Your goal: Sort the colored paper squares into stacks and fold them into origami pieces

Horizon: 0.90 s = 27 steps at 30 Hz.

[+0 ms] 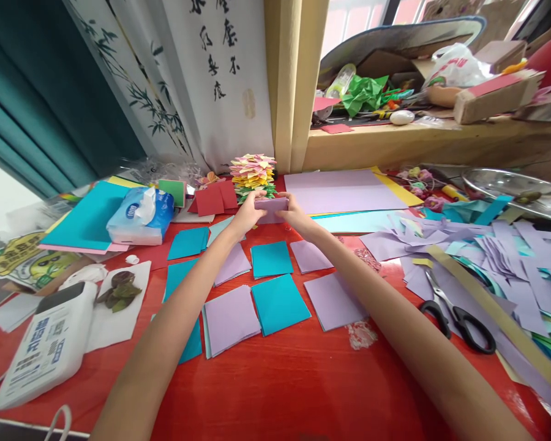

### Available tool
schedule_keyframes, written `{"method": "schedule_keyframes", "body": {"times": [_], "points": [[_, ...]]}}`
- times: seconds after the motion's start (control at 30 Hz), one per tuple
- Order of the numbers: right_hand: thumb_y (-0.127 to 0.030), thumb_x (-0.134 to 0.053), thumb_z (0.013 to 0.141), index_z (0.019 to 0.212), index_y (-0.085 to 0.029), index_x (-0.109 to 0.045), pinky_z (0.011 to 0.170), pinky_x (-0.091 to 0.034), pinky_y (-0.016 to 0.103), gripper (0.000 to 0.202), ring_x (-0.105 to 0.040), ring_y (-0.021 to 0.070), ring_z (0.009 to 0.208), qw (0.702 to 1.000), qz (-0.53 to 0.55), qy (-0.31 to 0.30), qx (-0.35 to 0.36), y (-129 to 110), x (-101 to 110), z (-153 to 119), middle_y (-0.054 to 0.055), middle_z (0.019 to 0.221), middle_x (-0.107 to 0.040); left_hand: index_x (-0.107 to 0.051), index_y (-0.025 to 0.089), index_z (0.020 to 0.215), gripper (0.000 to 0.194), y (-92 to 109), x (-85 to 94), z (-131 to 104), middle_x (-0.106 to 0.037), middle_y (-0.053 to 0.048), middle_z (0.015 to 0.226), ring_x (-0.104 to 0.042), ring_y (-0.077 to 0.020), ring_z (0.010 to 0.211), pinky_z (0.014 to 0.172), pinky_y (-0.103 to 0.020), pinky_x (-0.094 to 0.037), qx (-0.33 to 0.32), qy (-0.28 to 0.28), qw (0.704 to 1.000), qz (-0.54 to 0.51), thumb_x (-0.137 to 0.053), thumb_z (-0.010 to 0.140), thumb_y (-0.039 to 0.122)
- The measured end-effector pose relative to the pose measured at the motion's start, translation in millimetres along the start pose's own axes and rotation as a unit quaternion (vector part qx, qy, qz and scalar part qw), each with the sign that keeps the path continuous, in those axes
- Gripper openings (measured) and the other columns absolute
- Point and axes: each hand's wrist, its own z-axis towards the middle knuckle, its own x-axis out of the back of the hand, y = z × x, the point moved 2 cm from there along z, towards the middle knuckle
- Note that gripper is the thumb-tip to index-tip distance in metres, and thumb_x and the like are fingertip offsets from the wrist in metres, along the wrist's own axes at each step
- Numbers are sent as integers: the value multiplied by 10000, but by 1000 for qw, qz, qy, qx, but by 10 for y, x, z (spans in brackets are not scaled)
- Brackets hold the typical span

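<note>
Left hand [248, 212] and right hand [299, 215] reach far forward over the red table [280, 389], each grasping one side of a lilac paper piece [272, 212]; the piece stands between them, just in front of a many-coloured pile of folded paper [253, 173]; whether it is one sheet or several cannot be told.

Nearer the person lie squared stacks, among them a teal stack [272, 260] and a lilac stack [232, 320]; the scissors [457, 315] rest well to the right, beside loose lilac strips [496, 251].

Judging by its look, the paper is very light, with enough stiffness to keep flat when held at both sides; it should crease readily under a hard pinch, and if it is several sheets they may slide over one another; the opposite side edges, where the fingers are, seem the sound place to hold, with light, even pressure.
</note>
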Motion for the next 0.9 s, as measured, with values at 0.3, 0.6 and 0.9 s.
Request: {"method": "schedule_keyframes", "body": {"times": [0.3, 0.6, 0.9], "points": [[-144, -430, 720, 1105, -173, -347, 910, -420, 340, 395, -505, 176, 1025, 999, -47, 5, -3, 66, -19, 19, 83, 1139, -519, -380, 187, 1177, 463, 45, -26, -23, -476, -76, 1239, -502, -167, 1044, 868, -279, -419, -9, 25, 998, 62, -492, 731, 139], [-135, -549, 671, 1158, -147, -423, 947, -377, 383, 503, -487, 236, 1081, 979, -182, -49, 75, 68, 123, -1, 112, 1183, -524, -515, 191, 1027, 280, 88, 149, -11, -614, -36, 914, -568, -190, 833, 737, -295, -432, -23, 9, 974, 225, -510, 748, 209], [-257, -647, 695, 1123, -142, -543, 887, -428, 442, 455, -547, 257, 972, 949, -296, -60, 91, -270, 598, -161, 118, 1080, -566, -526, 183, 1055, 322, 161, 385, 4, -605, -32, 988, -576, -173, 868, 755, -296, -461, -46, 15, 994, 97, -552, 739, 241]]}}
